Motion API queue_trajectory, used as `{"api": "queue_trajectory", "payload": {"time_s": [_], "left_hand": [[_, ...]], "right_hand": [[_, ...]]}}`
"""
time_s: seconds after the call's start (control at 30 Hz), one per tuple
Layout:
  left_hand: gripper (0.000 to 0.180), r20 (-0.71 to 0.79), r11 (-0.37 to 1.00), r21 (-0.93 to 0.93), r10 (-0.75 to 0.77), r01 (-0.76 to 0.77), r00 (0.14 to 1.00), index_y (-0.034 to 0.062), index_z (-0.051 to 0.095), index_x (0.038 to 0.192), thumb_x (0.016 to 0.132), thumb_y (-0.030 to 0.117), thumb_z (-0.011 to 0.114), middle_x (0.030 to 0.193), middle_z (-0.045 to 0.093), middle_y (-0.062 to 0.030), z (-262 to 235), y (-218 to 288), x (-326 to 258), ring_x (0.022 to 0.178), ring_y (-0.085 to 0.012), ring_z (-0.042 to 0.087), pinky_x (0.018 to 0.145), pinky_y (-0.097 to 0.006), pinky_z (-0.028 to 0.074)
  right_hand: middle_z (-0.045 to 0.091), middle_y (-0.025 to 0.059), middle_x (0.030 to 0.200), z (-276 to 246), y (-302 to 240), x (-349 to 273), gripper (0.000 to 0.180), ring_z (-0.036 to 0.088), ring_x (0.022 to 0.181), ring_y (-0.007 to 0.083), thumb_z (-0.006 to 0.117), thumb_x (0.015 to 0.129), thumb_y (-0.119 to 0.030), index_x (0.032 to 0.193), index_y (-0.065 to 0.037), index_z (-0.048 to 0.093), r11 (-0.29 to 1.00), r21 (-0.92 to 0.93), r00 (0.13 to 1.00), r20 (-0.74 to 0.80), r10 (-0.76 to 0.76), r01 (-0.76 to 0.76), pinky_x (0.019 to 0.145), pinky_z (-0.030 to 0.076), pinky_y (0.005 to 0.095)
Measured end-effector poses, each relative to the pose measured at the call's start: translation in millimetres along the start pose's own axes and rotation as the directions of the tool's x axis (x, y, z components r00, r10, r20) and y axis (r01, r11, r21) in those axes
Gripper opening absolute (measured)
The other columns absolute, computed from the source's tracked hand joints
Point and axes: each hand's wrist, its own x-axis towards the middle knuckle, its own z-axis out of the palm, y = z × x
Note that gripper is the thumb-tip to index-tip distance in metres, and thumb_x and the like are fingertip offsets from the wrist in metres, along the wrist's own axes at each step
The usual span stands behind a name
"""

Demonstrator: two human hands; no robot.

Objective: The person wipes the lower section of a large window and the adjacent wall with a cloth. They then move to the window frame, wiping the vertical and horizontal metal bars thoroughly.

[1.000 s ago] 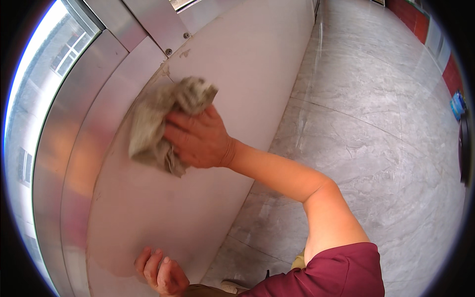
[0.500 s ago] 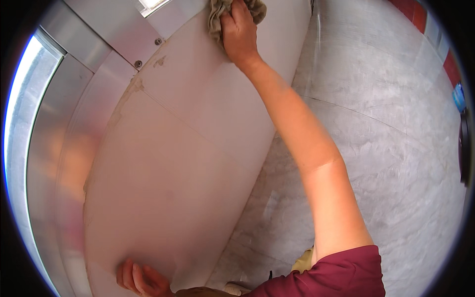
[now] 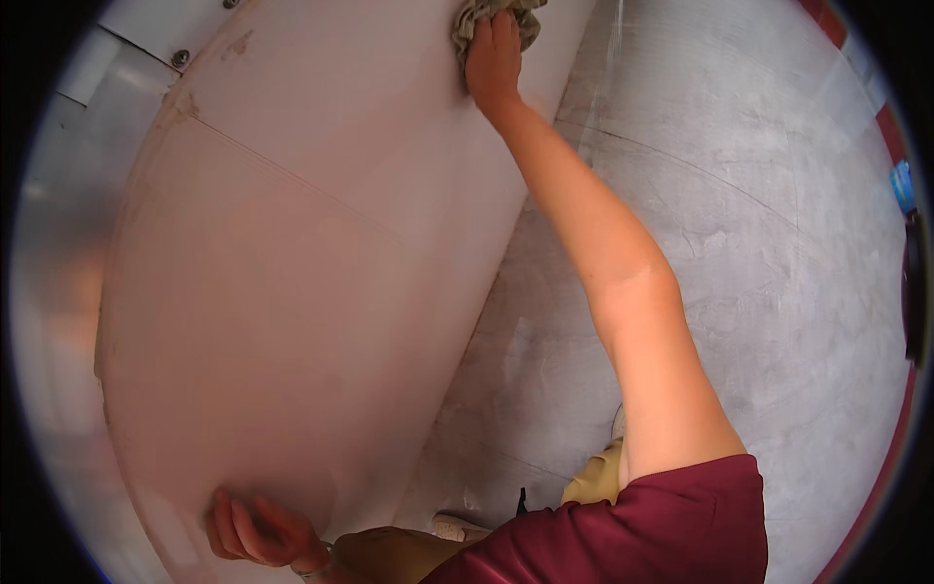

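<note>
At the top, my right hand (image 3: 494,68) is closed round a crumpled grey-green cloth (image 3: 468,37), pressing it against a broad pale panel (image 3: 282,292). Part of the cloth sits under the fingers. My right arm is stretched far forward, close to the panel's floor-side edge. Low on the left, my left hand (image 3: 258,530) rests at the panel's surface with its fingers loosely bent and nothing visible in them. A thin band circles that wrist.
Grey metal panelling with round screws (image 3: 180,58) borders the pale panel on the left. Brownish smears (image 3: 180,105) mark that border. A grey stone-like floor (image 3: 739,263) spreads on the right, with a blue object (image 3: 903,185) at its far edge. My shoe (image 3: 455,527) shows below.
My right hand has moved with the cloth slightly right and down in the picture. The view has shifted, so the panel and metal border sit further left. My left hand appears slightly higher and further left.
</note>
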Motion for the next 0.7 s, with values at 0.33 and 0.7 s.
{"api": "queue_trajectory", "payload": {"time_s": [0.33, 0.7], "left_hand": [[0.025, -0.028, 1.000, 0.020, 0.016, -0.015, 0.999, 0.0020, 0.059, 0.120, 0.097, 0.012, 0.061, 0.115, 0.067, -0.0146, -6.1, 4.6, 0.7, 0.107, -0.0325, 0.054, 0.088, -0.042, 0.047], [0.023, -0.041, 0.999, 0.029, 0.022, -0.021, 0.999, 0.0012, 0.061, 0.116, 0.096, 0.013, 0.063, 0.112, 0.069, -0.0138, 5.1, 16.1, 2.5, 0.106, -0.0317, 0.053, 0.089, -0.042, 0.046]], "right_hand": [[0.048, 0.0255, 0.129, -55.5, 172.5, -237.6, 0.038, 0.046, 0.118, 0.0426, 0.037, 0.107, -0.028, 0.121, 0.005, 0.047, 0.696, -0.078, 0.699, -0.025, 0.715, -0.714, 0.103, 0.036, 0.0455], [0.048, 0.0202, 0.142, -76.4, 75.4, -292.7, 0.052, 0.048, 0.126, 0.0379, 0.030, 0.106, -0.041, 0.134, -0.001, 0.048, 0.113, -0.066, 0.113, 0.002, 0.994, -0.991, 0.105, 0.039, 0.0430]]}}
